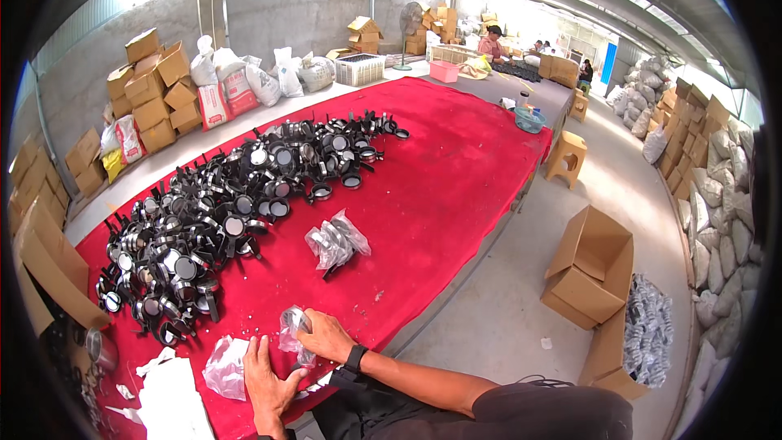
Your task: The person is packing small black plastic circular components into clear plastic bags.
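At the near edge of the red-covered table, my right hand wraps round a piece in a clear plastic bag. What is inside the bag is hard to make out. My left hand lies close by, its fingers stretched out and apart, beside another clear plastic bag on the cloth. Farther in sits a small stack of bagged pieces. Behind it spreads a big heap of black pieces with round, silvery faces and short stems.
White sheets lie at the near left. An open cardboard box stands on the floor to the right, next to a box of clear-bagged pieces. A yellow stool is beyond. A person sits at the far table.
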